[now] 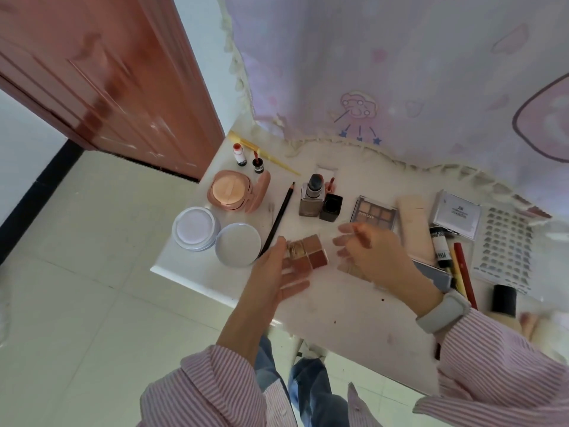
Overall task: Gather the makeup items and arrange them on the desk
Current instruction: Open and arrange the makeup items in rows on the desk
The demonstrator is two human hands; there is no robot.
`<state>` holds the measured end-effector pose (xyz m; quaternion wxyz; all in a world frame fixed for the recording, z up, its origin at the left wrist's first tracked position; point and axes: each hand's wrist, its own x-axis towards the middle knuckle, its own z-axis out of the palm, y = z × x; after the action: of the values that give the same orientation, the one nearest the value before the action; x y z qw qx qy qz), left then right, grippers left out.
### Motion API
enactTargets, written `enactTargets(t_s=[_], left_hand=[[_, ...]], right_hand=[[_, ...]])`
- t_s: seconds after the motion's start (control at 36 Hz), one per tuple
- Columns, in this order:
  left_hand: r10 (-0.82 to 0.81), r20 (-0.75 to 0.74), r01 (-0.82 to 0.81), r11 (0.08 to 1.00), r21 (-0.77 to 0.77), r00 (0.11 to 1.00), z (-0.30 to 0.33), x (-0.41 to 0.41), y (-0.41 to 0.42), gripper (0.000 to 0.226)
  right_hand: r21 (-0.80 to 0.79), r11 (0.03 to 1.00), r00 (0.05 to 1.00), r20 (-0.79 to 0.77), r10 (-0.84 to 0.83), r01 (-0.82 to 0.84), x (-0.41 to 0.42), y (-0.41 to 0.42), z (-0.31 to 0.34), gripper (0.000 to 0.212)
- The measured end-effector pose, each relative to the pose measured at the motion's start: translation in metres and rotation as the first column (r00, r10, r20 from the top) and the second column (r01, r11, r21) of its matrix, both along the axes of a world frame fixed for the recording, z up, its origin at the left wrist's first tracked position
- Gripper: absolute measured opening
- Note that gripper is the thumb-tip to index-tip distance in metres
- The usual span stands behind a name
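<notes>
Two brown cube cases (308,254) sit close to the white desk's (354,328) near edge, bare desktop in front. The left hand (274,275), fingers spread, touches them; the right hand (366,251), just right, pinches a thin blurred stick. Left of the cubes lie two round white jars (215,238), behind them one eyeshadow palette (376,213).

You face a smooth white desk (338,306) with a slight sheen. Behind it hangs thin printed cloth (400,72) with a fringed edge. The door (101,81) is glossy reddish wood. The round jar lids (238,244) look like matt plastic, and the floor tiles (77,272) are polished.
</notes>
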<state>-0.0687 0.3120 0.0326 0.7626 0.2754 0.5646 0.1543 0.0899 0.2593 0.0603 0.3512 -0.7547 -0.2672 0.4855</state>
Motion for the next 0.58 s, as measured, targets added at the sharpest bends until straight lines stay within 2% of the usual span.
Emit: enactTargets(t_s=[0.03,0.08,0.17,0.25,0.36,0.5,0.58], left_hand=[[0.015,-0.034,-0.013,0.999,0.043,0.999,0.001,0.003,0.002,0.031],[0.020,-0.130,0.003,0.985,0.174,0.991,0.003,0.009,0.004,0.033],[-0.074,-0.359,0.239,0.864,0.442,0.930,0.006,0.014,0.002,0.024],[-0.111,-0.488,0.380,0.780,0.497,0.866,0.008,0.020,-0.001,0.031],[-0.142,-0.518,0.433,0.751,0.499,0.843,0.009,0.023,-0.005,0.048],[-0.114,-0.503,0.422,0.714,0.558,0.857,0.009,0.022,-0.007,0.043],[-0.084,-0.472,0.388,0.703,0.596,0.877,0.007,0.025,-0.006,0.039]], right_hand=[[-0.012,0.998,0.996,-0.056,-0.067,0.066,0.000,0.002,0.000,0.022],[-0.024,0.991,0.989,-0.072,-0.132,0.131,-0.001,0.004,-0.001,0.019],[-0.018,0.978,0.975,-0.077,-0.209,0.208,-0.003,0.007,-0.005,0.018],[-0.019,0.967,0.965,-0.057,-0.254,0.254,-0.006,0.011,-0.008,0.018],[-0.010,0.957,0.954,-0.081,-0.288,0.288,-0.010,0.013,-0.010,0.017],[-0.005,0.988,0.986,0.061,-0.155,0.156,-0.014,0.011,-0.014,0.033],[-0.002,0.993,0.991,0.067,-0.119,0.120,-0.010,0.011,-0.013,0.034]])
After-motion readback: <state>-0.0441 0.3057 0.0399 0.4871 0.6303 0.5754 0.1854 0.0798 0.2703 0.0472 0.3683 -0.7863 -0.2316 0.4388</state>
